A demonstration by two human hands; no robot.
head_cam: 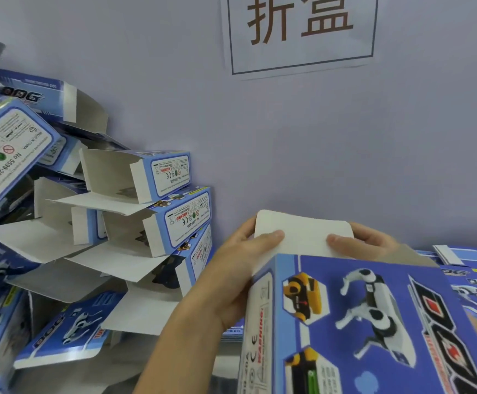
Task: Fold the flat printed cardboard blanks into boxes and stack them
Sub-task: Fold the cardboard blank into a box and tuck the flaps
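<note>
Box (374,322) fills the lower right of the frame, blue, printed with a robot dog, and I grasp it with both hands. My left hand (240,268) curls round its left edge, thumb on the white flap (302,234) at its top end. My right hand (365,240) pinches that flap from the right. Folded boxes (152,206) pile at left against the wall (288,137). Flat blanks (476,282) lie at right. A sign (302,32) hangs at upper centre.

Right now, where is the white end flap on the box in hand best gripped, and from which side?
At its two far corners, one from each side: the white flap stands up off the box, and the left hand and right hand already pinch there, thumbs on its near face.
</note>
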